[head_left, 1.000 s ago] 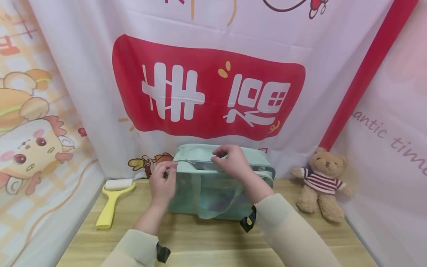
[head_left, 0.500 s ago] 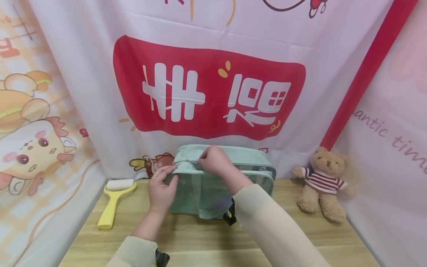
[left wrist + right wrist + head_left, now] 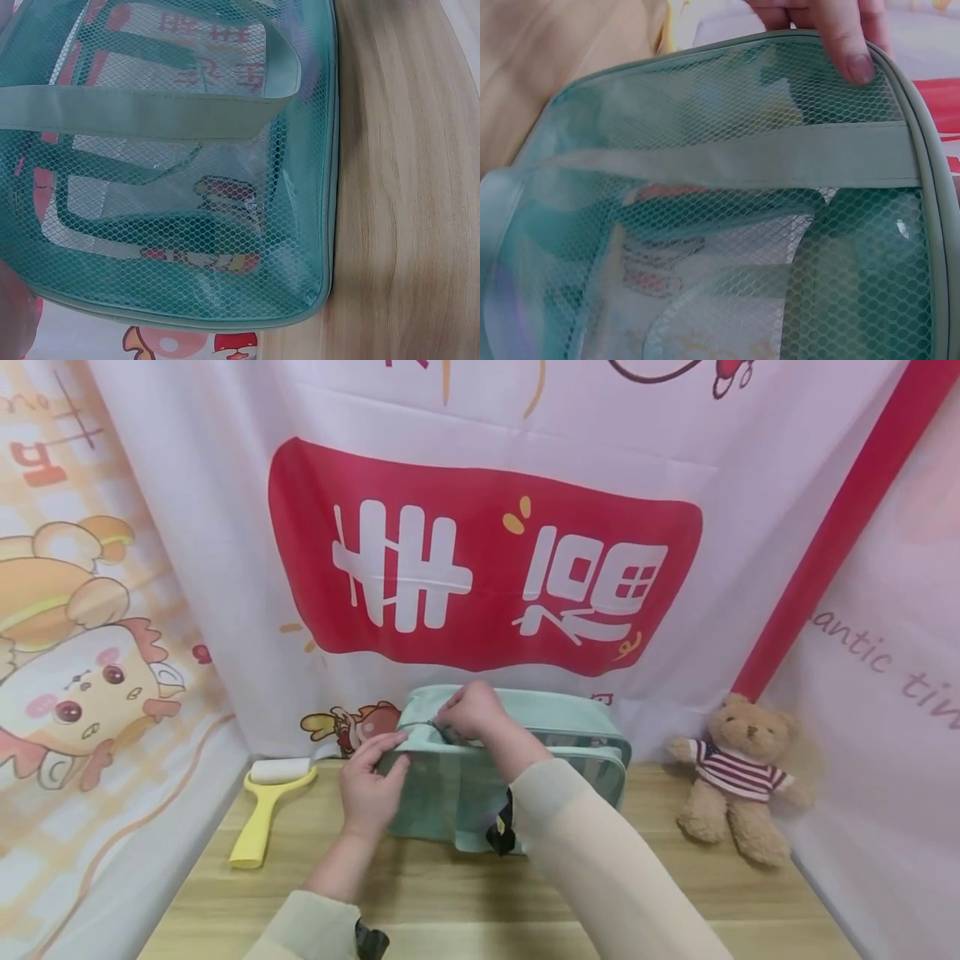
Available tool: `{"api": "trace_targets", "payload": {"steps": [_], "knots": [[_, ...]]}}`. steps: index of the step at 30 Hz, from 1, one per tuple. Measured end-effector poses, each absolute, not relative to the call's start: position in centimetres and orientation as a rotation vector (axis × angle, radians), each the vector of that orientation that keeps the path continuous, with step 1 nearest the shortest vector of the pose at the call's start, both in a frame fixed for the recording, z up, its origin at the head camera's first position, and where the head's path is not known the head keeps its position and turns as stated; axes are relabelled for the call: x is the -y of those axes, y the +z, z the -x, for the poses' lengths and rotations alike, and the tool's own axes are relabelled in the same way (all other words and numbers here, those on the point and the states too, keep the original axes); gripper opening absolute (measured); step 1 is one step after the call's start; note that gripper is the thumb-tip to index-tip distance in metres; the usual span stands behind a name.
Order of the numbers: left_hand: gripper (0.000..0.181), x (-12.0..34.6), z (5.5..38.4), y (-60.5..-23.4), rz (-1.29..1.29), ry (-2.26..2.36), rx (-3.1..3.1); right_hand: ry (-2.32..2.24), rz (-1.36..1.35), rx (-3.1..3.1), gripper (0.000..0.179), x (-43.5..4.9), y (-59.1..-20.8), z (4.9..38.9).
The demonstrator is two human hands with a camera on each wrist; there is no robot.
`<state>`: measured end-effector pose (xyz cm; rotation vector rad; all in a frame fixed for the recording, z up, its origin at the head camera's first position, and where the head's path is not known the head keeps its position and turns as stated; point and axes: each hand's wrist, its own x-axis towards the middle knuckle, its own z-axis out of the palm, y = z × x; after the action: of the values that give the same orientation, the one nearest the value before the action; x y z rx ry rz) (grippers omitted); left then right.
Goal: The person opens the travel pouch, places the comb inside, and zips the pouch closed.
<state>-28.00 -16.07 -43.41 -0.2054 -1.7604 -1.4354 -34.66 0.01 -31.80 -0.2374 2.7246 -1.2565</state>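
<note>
A mint-green bag (image 3: pixel 427 793) with a see-through mesh front stands upright on the table. My left hand (image 3: pixel 372 783) holds its upper left corner; in the right wrist view the left thumb (image 3: pixel 845 49) lies on the mesh front (image 3: pixel 727 90), with fingers behind the rim. Over the bag's top, my right hand (image 3: pixel 476 710) has its fingers curled, pinching at the top zipper near that corner; the fingers hide the zipper pull. A gap shows along the zipper line (image 3: pixel 585 741) right of the hand. A pale strap handle (image 3: pixel 142 112) crosses the front.
On the left of the wooden table (image 3: pixel 450 893) lies a yellow lint roller (image 3: pixel 258 818) with a white head. A teddy bear (image 3: pixel 738 768) in a striped shirt sits at the right. A printed curtain (image 3: pixel 480 410) hangs close behind the bag.
My right hand has moved left along the bag's top to the zipper near the left corner. The left hand has gone from the zipper's end to gripping the corner, thumb in front.
</note>
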Motion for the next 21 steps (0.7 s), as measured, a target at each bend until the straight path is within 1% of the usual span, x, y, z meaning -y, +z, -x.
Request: {"api": "trace_targets", "payload": {"steps": [3,6,9,13,17,21], "knots": [[0.029,16.08,27.86,-43.33,0.208,-1.44,1.763,-1.361,0.176,-2.635,0.023,0.0,-31.64,34.79],[0.029,16.06,27.83,-43.36,0.209,-1.434,1.755,-1.414,0.127,-2.606,0.026,0.06,-31.49,34.68],[0.029,15.91,27.79,-43.25,0.21,-1.433,1.748,-1.48,0.099,-2.593,0.024,-0.06,-31.37,34.48],[0.029,15.84,27.66,-43.13,0.2,-1.472,1.758,-1.62,0.029,-2.537,0.014,-0.03,-31.15,34.39],[0.029,15.77,27.49,-43.27,0.169,-1.527,1.783,-1.802,-0.041,-2.414,0.017,0.03,-31.0,34.25],[0.027,15.94,27.46,-43.44,0.168,-1.553,1.801,-1.954,-0.11,-2.308,0.017,0.02,-30.84,33.94]]}}
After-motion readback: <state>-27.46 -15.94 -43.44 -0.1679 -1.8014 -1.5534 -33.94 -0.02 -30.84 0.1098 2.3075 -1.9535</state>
